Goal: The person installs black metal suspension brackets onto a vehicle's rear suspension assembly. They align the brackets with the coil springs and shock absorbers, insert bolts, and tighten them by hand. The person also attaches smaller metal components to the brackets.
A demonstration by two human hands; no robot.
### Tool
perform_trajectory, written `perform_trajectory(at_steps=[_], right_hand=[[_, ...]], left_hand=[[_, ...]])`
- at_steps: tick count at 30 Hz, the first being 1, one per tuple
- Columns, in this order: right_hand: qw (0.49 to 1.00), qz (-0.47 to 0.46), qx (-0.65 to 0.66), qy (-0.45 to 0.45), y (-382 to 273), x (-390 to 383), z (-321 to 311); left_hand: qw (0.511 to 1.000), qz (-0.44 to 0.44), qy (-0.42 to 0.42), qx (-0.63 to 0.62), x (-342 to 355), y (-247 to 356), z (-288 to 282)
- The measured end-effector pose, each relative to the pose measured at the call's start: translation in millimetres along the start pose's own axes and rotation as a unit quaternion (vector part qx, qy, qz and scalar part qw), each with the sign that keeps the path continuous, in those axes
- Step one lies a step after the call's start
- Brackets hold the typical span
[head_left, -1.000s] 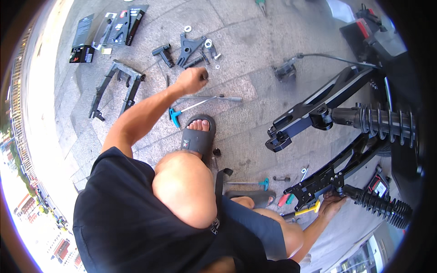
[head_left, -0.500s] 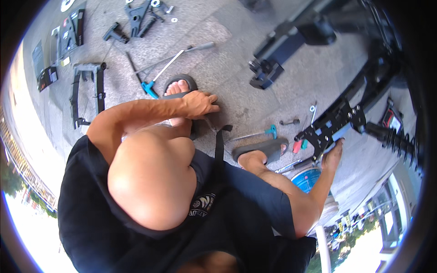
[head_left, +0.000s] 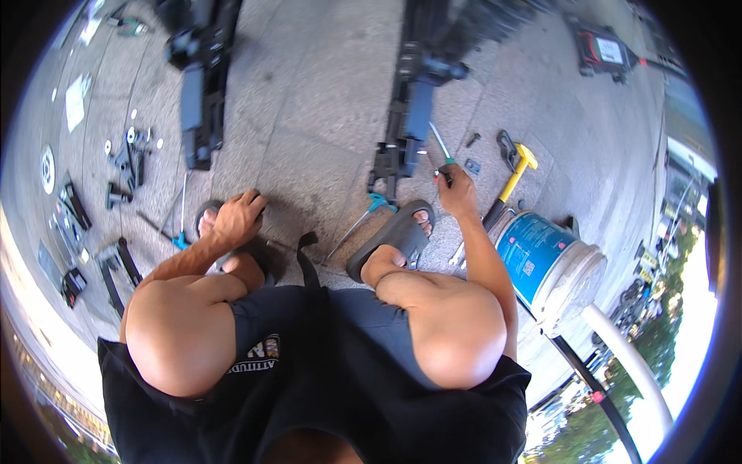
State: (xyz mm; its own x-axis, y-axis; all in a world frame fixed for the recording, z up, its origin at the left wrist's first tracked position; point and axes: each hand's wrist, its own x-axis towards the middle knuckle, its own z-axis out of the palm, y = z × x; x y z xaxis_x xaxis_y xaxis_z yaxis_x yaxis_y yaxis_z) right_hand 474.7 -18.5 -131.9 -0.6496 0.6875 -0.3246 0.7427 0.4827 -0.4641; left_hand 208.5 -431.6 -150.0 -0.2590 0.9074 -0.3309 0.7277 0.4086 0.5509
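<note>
My right hand is low by the floor beyond my right foot. Its fingers are closed at the handle end of a green-handled screwdriver, whose thin shaft points away from me. A little red shows beside those fingers. My left hand rests over my left foot, fingers curled together; something small and dark is at the fingertips, too small to name. Ahead stand two black metal frame arms, a left one and a right one, with blue-grey faces. The right arm's end is near my right hand.
A teal T-handle hex key lies by my right sandal; another teal-handled tool lies left. Rightward are a yellow-and-black hammer, a white bucket with blue label and a red-black case. Black brackets lie far left.
My view has swung to the right. My right hand has left the black frame's underside and moved down to the screwdrivers on the floor. My left hand stays by my left foot, its fingers more curled.
</note>
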Motion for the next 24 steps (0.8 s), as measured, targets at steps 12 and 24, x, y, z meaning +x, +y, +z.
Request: perform_trajectory(at_steps=[12, 24], right_hand=[[0.974, 0.125, 0.009, 0.187, 16, 96, -5], [0.915, -0.23, 0.116, -0.311, -153, -44, 45]], left_hand=[[0.989, -0.086, -0.065, -0.106, 72, 24, -56], [0.741, -0.156, -0.267, -0.597, 85, 100, -34]])
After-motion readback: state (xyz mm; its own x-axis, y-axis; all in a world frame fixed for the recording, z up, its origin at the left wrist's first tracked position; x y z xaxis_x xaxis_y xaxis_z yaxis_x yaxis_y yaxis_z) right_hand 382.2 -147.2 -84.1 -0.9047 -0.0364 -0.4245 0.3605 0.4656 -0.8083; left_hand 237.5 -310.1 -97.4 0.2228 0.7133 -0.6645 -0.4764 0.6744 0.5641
